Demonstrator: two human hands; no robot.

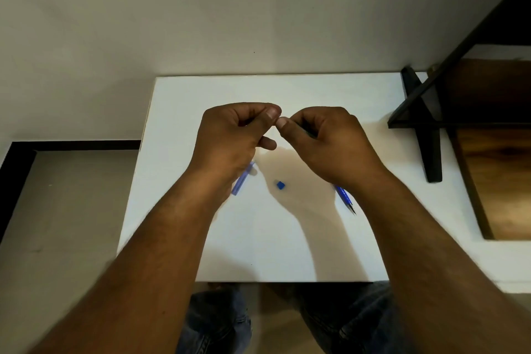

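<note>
Right hand point(324, 141): fingers curled, thumb pinching a thin dark rod point(310, 132)
Left hand point(238, 135): thumb pressed to curled forefinger; contents hidden, cannot tell
Thumb tips: nearly touching, raised over white table point(287, 238)
Under left wrist: blue tube point(241, 181)
Between wrists: small blue cap point(280, 184)
Under right wrist: blue pen point(346, 200)

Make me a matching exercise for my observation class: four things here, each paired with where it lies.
Things: 1 blue pen barrel; 2 small blue cap; 3 blue pen tip section; 4 dark cross-shaped frame.
Places: A right edge of the table; B partly under the left hand; C partly under the right hand; D open tabletop between the forearms.
Pairs: 1-B; 2-D; 3-C; 4-A.
</note>
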